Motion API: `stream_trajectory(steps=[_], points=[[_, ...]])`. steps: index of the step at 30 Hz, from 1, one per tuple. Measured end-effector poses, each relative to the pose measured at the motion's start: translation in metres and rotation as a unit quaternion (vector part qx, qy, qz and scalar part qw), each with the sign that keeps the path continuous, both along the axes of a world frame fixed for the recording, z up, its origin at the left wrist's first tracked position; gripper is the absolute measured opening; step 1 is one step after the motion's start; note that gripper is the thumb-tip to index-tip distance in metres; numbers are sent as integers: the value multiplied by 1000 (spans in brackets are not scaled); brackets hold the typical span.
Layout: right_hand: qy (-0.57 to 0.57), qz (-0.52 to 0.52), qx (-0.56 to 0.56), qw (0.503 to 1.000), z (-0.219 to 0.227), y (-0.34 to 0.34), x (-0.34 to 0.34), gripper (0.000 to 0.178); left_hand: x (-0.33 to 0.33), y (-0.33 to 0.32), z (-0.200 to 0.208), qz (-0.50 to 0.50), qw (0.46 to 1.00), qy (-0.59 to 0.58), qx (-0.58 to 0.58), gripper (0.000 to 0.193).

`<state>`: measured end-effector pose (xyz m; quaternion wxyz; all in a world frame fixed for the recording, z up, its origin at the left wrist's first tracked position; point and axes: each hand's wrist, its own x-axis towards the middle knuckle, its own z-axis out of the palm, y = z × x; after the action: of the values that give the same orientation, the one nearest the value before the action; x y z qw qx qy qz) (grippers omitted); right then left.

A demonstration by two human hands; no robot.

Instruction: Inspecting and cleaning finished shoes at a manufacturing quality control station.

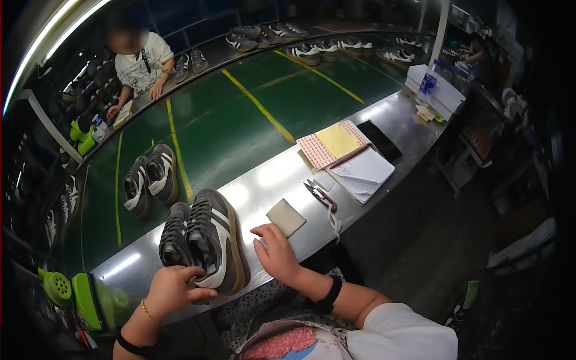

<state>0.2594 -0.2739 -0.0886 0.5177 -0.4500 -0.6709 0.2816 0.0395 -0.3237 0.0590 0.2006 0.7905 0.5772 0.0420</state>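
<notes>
A pair of dark grey sneakers with white stripes and gum soles stands on the metal ledge in front of me. My left hand [175, 288] is closed on the heel of the right-hand sneaker [217, 240], its fingers at the collar and its thumb behind the heel. The other sneaker [174, 233] stands against it on the left. My right hand [276, 251] hovers to the right of the pair, empty, with thumb and index finger apart. Just beyond its fingertips lies a pale square pad [286, 217].
Right of the pad lie thread snips [322, 195], an open notebook [360, 171] and a dark phone [380, 141]. Another sneaker pair [151, 179] sits on the green belt [240, 144]. A green bottle-like device [93, 300] stands at left; a co-worker [141, 66] sits across.
</notes>
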Motion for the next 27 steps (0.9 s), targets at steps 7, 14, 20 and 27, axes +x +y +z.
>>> stream_trajectory(steps=[7,14,20,27], points=[[14,12,-37,999,0,4,1,27,-18,-77,-38,183,941,-272,85,31],[15,181,-255,950,26,-24,3,72,-51,-78,-89,328,865,-380,-8,71],[-5,211,-320,924,45,-37,-14,80,-40,-73,-74,368,832,-409,-69,72],[182,220,-419,862,48,-34,-8,61,-41,-85,-95,361,592,-714,-96,49]])
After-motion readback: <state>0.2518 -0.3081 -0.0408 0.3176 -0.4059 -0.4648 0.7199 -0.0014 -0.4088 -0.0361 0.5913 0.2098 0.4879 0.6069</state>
